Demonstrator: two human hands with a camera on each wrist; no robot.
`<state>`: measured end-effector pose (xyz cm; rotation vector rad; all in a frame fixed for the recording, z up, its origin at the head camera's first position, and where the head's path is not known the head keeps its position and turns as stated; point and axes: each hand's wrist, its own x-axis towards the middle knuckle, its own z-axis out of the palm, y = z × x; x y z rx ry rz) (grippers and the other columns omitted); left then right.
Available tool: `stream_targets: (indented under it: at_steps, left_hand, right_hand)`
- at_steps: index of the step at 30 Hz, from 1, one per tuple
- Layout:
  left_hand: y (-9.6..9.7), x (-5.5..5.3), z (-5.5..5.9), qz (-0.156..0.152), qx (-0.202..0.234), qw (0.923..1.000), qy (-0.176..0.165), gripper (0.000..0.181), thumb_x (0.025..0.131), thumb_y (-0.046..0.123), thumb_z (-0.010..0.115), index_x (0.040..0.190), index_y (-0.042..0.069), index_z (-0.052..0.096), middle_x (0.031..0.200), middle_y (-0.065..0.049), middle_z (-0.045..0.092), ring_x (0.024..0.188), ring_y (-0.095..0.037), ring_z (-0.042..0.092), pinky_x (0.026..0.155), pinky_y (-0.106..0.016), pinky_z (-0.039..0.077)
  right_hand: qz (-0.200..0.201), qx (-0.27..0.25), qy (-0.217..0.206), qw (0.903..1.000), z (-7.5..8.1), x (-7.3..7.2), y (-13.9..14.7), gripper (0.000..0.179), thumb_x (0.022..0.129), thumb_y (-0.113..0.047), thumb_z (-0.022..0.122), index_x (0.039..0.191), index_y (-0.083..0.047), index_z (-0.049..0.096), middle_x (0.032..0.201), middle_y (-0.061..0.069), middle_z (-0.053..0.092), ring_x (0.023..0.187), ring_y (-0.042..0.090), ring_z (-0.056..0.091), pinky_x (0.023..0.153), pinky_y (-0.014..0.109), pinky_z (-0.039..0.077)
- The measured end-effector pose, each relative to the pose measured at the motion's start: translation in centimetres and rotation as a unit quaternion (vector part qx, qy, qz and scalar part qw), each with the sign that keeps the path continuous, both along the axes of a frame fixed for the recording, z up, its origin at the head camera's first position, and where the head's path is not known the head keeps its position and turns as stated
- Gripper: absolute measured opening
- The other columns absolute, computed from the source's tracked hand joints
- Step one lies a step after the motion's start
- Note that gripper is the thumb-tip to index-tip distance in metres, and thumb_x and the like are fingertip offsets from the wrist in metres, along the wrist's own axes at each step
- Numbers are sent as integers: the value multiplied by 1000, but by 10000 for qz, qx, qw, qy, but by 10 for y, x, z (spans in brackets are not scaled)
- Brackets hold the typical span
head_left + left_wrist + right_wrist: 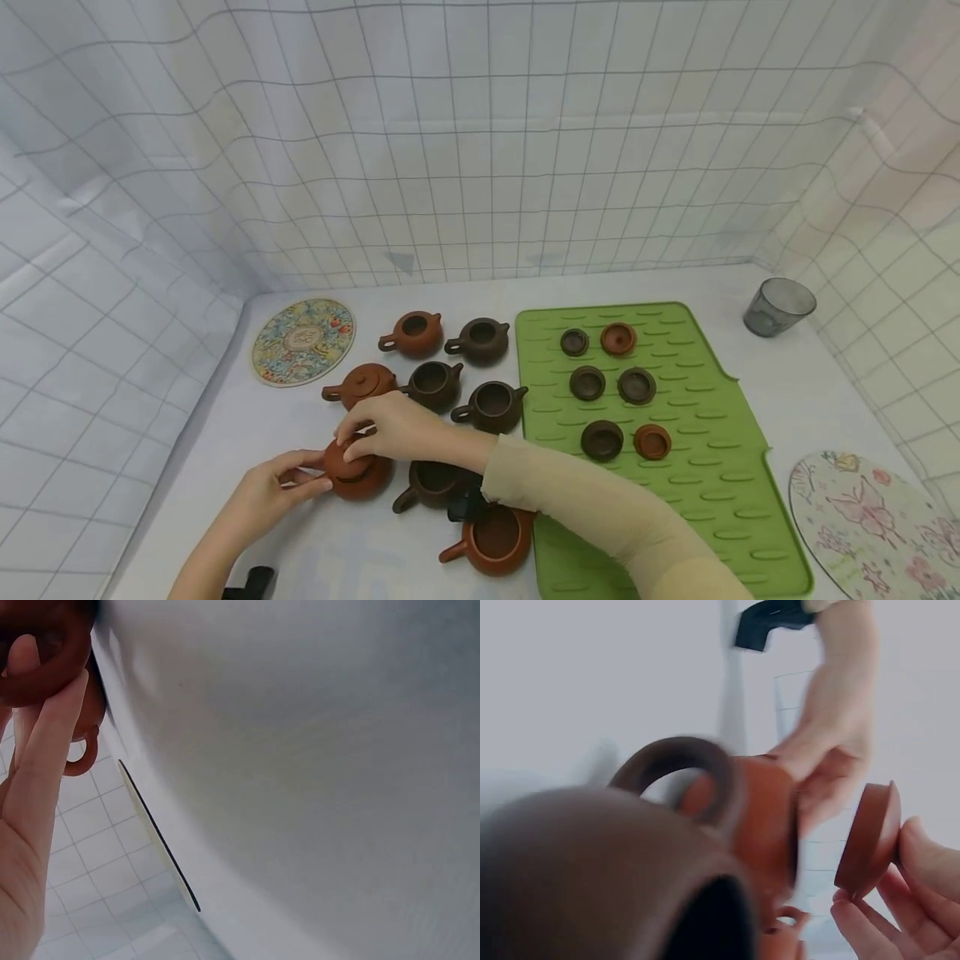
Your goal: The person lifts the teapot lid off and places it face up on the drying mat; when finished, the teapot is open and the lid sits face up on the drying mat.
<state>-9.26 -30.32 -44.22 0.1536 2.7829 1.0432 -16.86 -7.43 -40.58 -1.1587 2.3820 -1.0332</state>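
Observation:
At the left of the head view, my left hand [258, 498] grips a reddish-brown clay teapot [369, 486] by its handle [56, 675]. One finger passes through the handle loop in the left wrist view. My right hand [397, 427] pinches a matching lid [871, 838] between thumb and fingers. The lid is tilted and apart from the teapot's opening in the right wrist view. Just behind stands a lidded reddish teapot [365, 382]. A dark brown open teapot [435, 483] sits beside my right forearm, partly hidden by it.
More lidless teapots stand nearby, including a reddish one [497, 542] in front and dark ones [495, 406]. A green mat [705, 467] bears several loose lids [587, 382]. A patterned disc [303, 343], grey glass [778, 307] and floral round mat [862, 517] lie around.

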Motion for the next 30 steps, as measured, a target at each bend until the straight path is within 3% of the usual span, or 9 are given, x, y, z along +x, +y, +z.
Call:
stream_targets:
  at_steps: [5, 10, 12, 16, 20, 22, 25, 30]
  left_hand:
    - [0, -2, -1, -9, -48, 9998, -178, 42, 82, 16, 79, 122, 6, 69, 106, -12, 73, 75, 1, 66, 64, -21, 53]
    - [-1, -2, 0, 8, -133, 9996, -236, 45, 82, 19, 79, 125, 8, 68, 108, -12, 72, 76, 1, 65, 64, -21, 53]
    - [-1, -2, 0, 58, -138, 9997, -217, 45, 81, 18, 80, 124, 8, 69, 108, -12, 73, 75, 1, 65, 64, -21, 53]
    - [0, -1, -1, 108, -70, 9996, -232, 46, 81, 17, 80, 124, 7, 69, 107, -11, 73, 74, 3, 64, 65, -21, 53]
    - [0, 1, -2, 189, 16, 9995, -271, 45, 80, 15, 80, 123, 6, 69, 107, -12, 73, 74, 2, 65, 66, -21, 53]
    - [0, 1, -3, 207, 28, 9994, -275, 45, 80, 15, 80, 123, 6, 69, 107, -12, 73, 74, 2, 65, 66, -21, 53]
    - [0, 1, -3, 216, 79, 9993, -298, 46, 80, 15, 80, 124, 6, 69, 108, -13, 73, 75, 2, 66, 66, -21, 54]
    - [0, 1, -4, 213, 93, 9993, -278, 46, 80, 16, 80, 123, 6, 69, 108, -12, 73, 75, 3, 65, 65, -21, 53]
  right_hand:
    - [-412, -688, -1098, 9907, 7, 3, 31, 19, 89, -29, 73, 105, -21, 75, 112, -10, 73, 103, -5, 63, 84, 10, 49]
    - [-702, -1168, -2189, 9662, 11, 10, 78, 17, 92, -29, 71, 108, -24, 74, 111, -8, 73, 101, 1, 66, 87, 23, 54]
    - [-874, -1426, -2752, 9467, 11, 14, 98, 19, 94, -27, 68, 111, -20, 73, 112, -5, 72, 99, 5, 67, 89, 28, 55]
    - [-1301, -2126, -3822, 8898, 3, 22, 141, 28, 97, -21, 64, 119, -4, 67, 114, 3, 69, 97, 10, 66, 88, 31, 56]
    - [-1599, -2780, -4370, 8403, -7, 30, 183, 27, 99, -20, 60, 120, -2, 63, 114, 4, 67, 98, 14, 68, 87, 32, 57]
    - [-1641, -3078, -4496, 8223, -12, 36, 203, 22, 100, -20, 58, 117, -7, 63, 113, 3, 68, 100, 14, 70, 88, 31, 57]
    - [-1567, -3502, -4555, 8033, -19, 43, 231, 17, 103, -19, 53, 116, -14, 63, 114, 0, 69, 104, 15, 70, 91, 31, 56]
    - [-1620, -4071, -4631, 7704, -26, 53, 275, 23, 105, -12, 46, 119, -18, 63, 118, 1, 69, 108, 16, 69, 93, 29, 54]
